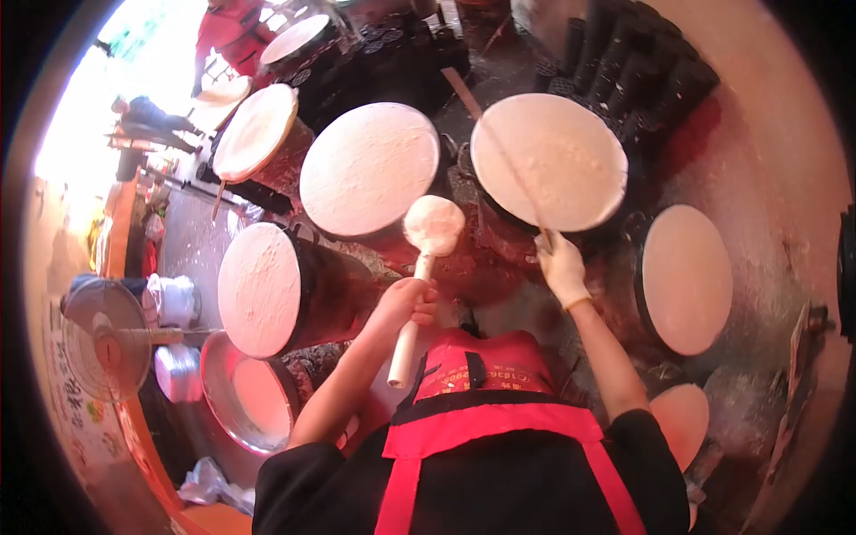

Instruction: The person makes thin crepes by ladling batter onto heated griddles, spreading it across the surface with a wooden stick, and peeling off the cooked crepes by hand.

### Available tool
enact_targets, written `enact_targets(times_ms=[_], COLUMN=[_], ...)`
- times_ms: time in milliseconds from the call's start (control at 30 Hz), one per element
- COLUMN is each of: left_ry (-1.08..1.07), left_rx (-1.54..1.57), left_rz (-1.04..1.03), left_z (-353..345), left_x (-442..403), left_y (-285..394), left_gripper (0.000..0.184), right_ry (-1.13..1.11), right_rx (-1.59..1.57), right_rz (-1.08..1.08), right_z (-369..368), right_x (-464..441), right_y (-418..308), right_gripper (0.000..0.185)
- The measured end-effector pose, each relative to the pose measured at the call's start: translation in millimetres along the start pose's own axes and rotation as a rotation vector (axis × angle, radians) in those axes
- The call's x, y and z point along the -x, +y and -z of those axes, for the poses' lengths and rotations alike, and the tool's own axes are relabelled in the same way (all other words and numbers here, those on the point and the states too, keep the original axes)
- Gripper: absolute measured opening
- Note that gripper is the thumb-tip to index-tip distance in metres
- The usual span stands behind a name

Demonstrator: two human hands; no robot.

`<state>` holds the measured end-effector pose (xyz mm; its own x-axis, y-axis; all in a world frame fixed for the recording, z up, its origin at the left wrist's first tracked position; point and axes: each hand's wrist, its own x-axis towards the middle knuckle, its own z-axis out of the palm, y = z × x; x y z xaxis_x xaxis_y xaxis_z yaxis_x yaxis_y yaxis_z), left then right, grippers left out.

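My bare left hand point(406, 305) is closed around a white tube-like handle point(403, 357). At the handle's upper end sits a rounded pale lump that looks like dough point(434, 223). My right hand point(563, 267), in a whitish glove, grips the near end of a long thin wooden stick point(510, 165). That stick slants up and left across a round griddle point(571, 169) covered with a thin pale sheet of batter or dough. The lump is close to the lower right edge of another covered griddle point(370, 169).
More round griddles with pale sheets stand at the left point(259, 290) and right point(687, 279). A wide metal basin point(248, 392) holds pale batter at lower left. Beside it is a fan point(107, 339). Black cylinders point(624, 62) are stacked at upper right. A person in red point(234, 40) stands far back.
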<state>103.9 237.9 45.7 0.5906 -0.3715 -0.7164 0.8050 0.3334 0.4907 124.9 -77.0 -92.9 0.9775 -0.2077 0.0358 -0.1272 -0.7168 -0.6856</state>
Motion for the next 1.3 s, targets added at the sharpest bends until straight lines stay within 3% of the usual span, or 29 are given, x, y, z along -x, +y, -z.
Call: enact_targets(times_ms=[67, 133, 233, 267, 333, 500, 567, 600, 633, 700, 767, 833, 900, 933, 967, 1067, 1100, 1167, 1233, 1300], left_ry=[0.036, 0.102, 0.170, 0.130, 0.098, -0.034, -0.034, -0.037, -0.045, -0.060, -0.032, -0.023, -0.028, -0.061, -0.097, 0.010, 0.066, 0.052, 0.056, 0.105], left_rx=[-0.025, 0.020, 0.102, 0.122, 0.158, 0.527, 0.592, 0.685, 0.774, 0.817, 0.919, 0.952, 0.935, 0.982, 1.009, 0.880, 0.836, 0.819, 0.796, 0.777], left_rz=[-0.094, -0.172, -0.252, -0.263, -0.287, -0.240, -0.242, -0.225, -0.213, -0.213, -0.236, -0.266, -0.304, -0.305, -0.314, -0.390, -0.406, -0.433, -0.440, -0.428], left_z=[26, 49, 72, 84, 96, 86, 74, 70, 66, 61, 54, 56, 67, 73, 82, 127, 146, 176, 202, 222], left_x=[10, 3, 19, 22, 30, 40, 38, 37, 35, 33, 33, 34, 40, 43, 48, 75, 86, 111, 142, 168], left_y=[20, 42, 68, 75, 83, 92, 96, 97, 98, 101, 104, 104, 104, 107, 109, 105, 103, 101, 105, 122], left_gripper=[0.007, 0.010, 0.019, 0.014, 0.009, 0.020, 0.020, 0.020, 0.021, 0.022, 0.022, 0.023, 0.021, 0.018, 0.016, 0.017, 0.018, 0.018, 0.017, 0.015], right_ry=[-0.026, -0.077, -0.154, -0.149, -0.097, 0.007, -0.100, -0.253, -0.259, -0.189, -0.186, -0.142, -0.128, -0.125, -0.125, -0.169, -0.156, -0.128, 0.095, -0.014], right_rx=[0.259, 0.466, 0.586, 0.603, 0.538, 0.497, 0.388, 0.239, 0.239, -0.189, -0.475, -0.652, -0.707, -0.639, -0.562, -0.692, -0.807, -0.527, 0.218, 0.056], right_rz=[0.105, 0.118, 0.165, 0.215, 0.265, 0.385, 0.425, 0.269, 0.272, 0.245, 0.152, 0.209, 0.417, 0.275, 0.141, 0.065, 0.093, 0.407, 1.077, 1.106], right_z=[-24, -52, -72, -81, -86, -67, -45, -20, -7, 26, 68, 113, 136, 142, 137, 73, 43, -6, -53, -107], right_x=[-41, -85, -120, -129, -138, -170, -190, -196, -204, -226, -237, -252, -280, -304, -325, -304, -314, -306, -301, -316], right_y=[-44, -78, -95, -83, -73, -51, -50, -71, -69, -50, -53, -66, -82, -81, -93, -244, -262, -324, -381, -457], right_gripper=[0.039, 0.066, 0.078, 0.078, 0.061, 0.038, 0.033, 0.029, 0.029, 0.034, 0.032, 0.029, 0.027, 0.025, 0.023, 0.027, 0.028, 0.035, 0.043, 0.054])
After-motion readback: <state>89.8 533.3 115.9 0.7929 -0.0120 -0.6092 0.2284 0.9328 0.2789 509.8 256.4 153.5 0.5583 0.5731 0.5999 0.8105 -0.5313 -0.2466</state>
